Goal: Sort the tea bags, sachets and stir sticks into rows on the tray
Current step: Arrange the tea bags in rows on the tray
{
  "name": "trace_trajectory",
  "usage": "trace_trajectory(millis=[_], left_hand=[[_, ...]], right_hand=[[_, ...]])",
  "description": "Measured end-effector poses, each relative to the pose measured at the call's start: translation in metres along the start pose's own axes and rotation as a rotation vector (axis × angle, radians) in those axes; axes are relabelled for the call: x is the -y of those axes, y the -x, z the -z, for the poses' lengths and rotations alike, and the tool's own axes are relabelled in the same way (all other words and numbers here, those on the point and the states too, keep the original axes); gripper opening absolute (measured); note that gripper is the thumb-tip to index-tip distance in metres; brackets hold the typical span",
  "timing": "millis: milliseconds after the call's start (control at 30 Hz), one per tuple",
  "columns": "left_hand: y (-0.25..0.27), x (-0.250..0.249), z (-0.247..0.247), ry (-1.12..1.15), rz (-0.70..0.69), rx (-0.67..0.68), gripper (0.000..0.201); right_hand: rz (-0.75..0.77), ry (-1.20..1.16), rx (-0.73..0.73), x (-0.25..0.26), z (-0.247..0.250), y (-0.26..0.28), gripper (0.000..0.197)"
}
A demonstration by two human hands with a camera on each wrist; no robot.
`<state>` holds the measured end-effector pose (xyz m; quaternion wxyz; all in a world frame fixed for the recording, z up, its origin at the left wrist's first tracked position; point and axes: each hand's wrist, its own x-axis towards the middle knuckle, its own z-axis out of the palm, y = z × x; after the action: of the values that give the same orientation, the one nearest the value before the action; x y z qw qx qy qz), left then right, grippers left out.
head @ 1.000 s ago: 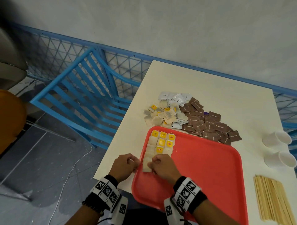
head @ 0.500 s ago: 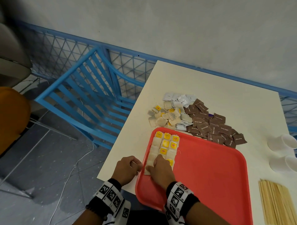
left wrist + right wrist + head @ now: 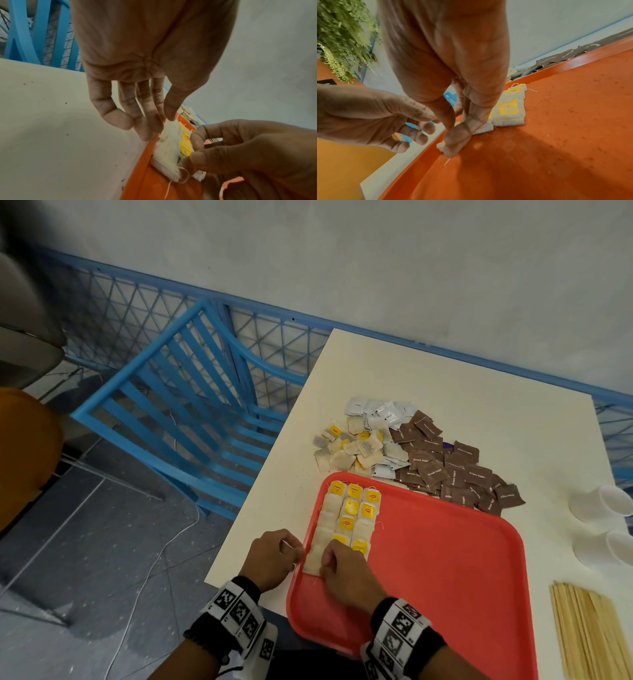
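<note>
A red tray (image 3: 445,559) lies on the table with tea bags in three short rows (image 3: 352,508) along its left side. My right hand (image 3: 323,563) pinches the near end of the nearest tea bag (image 3: 313,561) in the left row, thumb against index finger (image 3: 450,135), and holds it down on the tray floor. My left hand (image 3: 298,553) sits at the tray's left rim, fingers loosely bent, tips touching that bag's outer edge (image 3: 164,121). Loose tea bags (image 3: 349,446), white sachets (image 3: 380,412) and brown sachets (image 3: 452,470) are piled beyond the tray. Stir sticks (image 3: 596,631) lie at the right.
Two white cups (image 3: 603,505) lie on their sides right of the tray. A blue chair (image 3: 191,412) stands off the table's left edge, with blue mesh fencing behind it. The tray's right and near parts hold nothing.
My right hand went up over the middle row, then came back to the near end of the left row. The left hand stayed at the tray's rim.
</note>
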<state>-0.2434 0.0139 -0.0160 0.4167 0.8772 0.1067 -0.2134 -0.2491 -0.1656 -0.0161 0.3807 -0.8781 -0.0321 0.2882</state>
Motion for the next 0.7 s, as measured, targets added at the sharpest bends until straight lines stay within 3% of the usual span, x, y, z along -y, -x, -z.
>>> trace_trajectory(millis=[233,333,533,700], left_hand=[[-0.009,-0.007,0.009,-0.048,-0.054,0.001,0.011],[-0.018,-0.021,0.025,-0.038,-0.070,0.016,0.014],[-0.064,-0.049,0.040,-0.082,-0.073,-0.092,0.019],[-0.112,-0.058,0.026,-0.097,0.035,-0.130,0.023]], right_hand=[[0.005,0.008,-0.047,0.008,0.038,-0.003,0.018],[0.017,0.154,-0.037,0.014,0.087,-0.029,0.018],[-0.086,0.511,-0.246,0.015,0.153,-0.111,0.018],[-0.065,0.680,-0.212,0.035,0.149,-0.149,0.044]])
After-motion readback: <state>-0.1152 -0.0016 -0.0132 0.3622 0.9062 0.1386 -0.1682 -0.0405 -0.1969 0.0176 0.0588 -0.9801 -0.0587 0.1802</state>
